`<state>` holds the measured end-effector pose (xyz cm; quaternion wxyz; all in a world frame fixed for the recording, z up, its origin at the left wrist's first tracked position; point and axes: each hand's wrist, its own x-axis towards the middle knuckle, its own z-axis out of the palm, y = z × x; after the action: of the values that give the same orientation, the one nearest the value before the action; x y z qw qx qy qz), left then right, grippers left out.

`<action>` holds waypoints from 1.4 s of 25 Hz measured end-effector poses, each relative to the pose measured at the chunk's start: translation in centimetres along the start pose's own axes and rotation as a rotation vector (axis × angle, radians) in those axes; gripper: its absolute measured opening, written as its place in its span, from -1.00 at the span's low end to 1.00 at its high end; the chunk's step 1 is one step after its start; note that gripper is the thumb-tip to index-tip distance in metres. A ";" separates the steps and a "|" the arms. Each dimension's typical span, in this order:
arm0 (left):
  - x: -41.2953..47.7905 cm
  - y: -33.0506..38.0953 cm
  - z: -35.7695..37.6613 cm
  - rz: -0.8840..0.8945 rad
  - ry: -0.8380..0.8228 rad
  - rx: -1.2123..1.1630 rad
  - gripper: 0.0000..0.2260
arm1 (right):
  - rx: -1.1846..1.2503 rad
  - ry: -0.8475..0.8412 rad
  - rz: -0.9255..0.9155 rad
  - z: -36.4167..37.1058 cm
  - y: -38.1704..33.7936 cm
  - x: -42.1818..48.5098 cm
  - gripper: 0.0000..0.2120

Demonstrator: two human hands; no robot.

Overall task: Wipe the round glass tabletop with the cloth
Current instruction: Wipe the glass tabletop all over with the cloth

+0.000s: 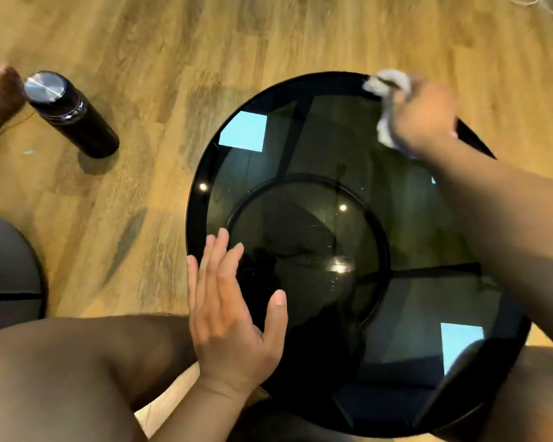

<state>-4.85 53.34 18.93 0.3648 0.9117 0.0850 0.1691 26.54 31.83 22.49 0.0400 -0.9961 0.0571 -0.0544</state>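
Cloth [386,97], clenched in the right hand's [425,121] fingers at the round glass desk's [304,80] upper-right rim, could slip off the edge, while the left hand's [230,311] flat, released fingers at lower left may smudge it.

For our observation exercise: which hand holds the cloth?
The right hand, gripping the cloth at the rim of the tabletop; the left hand lies flat, empty.

No lettering, brand or number is legible on the round dark glass tabletop [316,138] or the black cylindrical steel-capped flask [74,116].
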 end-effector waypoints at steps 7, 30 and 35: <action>0.2 0.0 -0.2 -0.026 -0.027 -0.011 -0.47 | 0.339 -0.197 -0.668 0.0 -13.2 -16.4 -0.73; 0.3 -0.1 -0.4 -0.075 -0.072 0.000 -0.43 | 0.197 -0.354 -0.605 -5.6 0.3 -37.2 -0.63; 1.1 -1.0 -0.4 0.005 -0.122 0.164 -0.43 | 0.017 -0.237 -0.020 -6.7 15.5 -31.6 -0.75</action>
<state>-4.03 54.68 18.78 0.2931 0.9473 0.0738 0.1065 -7.13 19.70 24.48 0.0541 -0.9957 0.0417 0.0630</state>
